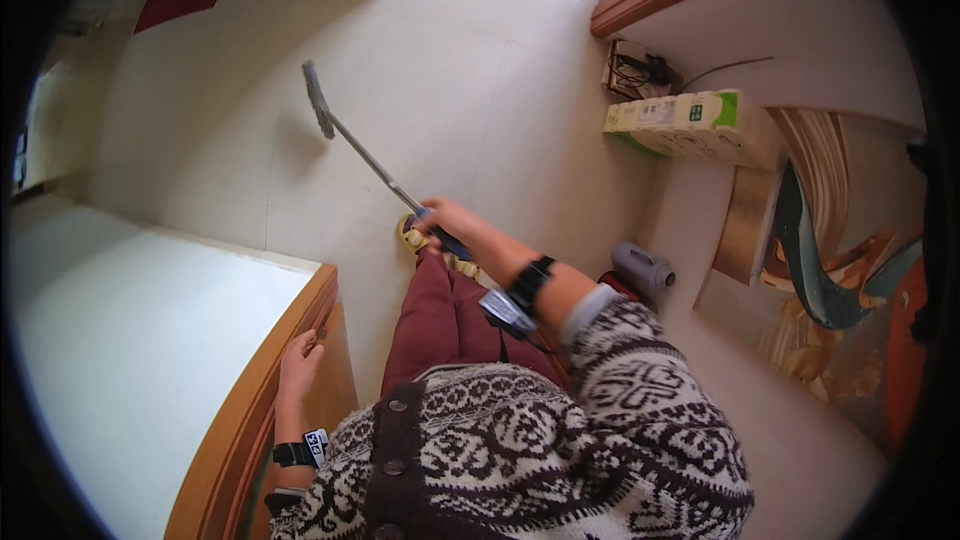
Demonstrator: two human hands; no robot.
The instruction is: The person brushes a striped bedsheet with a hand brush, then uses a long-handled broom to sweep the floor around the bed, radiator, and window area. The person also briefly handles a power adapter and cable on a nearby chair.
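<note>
In my right hand (442, 223) is a mop with a slim metal pole (368, 160). My fingers are wrapped round its dark blue grip, which shows on both sides of the hand. At the far end, the narrow grey mop head (318, 100) is at the pale tiled floor (430, 60), ahead of me and to the left. My left hand (300, 355) hangs low beside the wooden door edge (322, 302). Its fingers are curled in and nothing shows between them; whether it touches the wood, I cannot tell.
On the right, wrapped paper rolls (680, 120) stand along the wall, with a crate of dark cables (640, 70) behind. A grey-purple flask (642, 267) stands near my right elbow. My yellow shoes (410, 232) are below the pole. A white surface (150, 330) with wooden trim fills the left.
</note>
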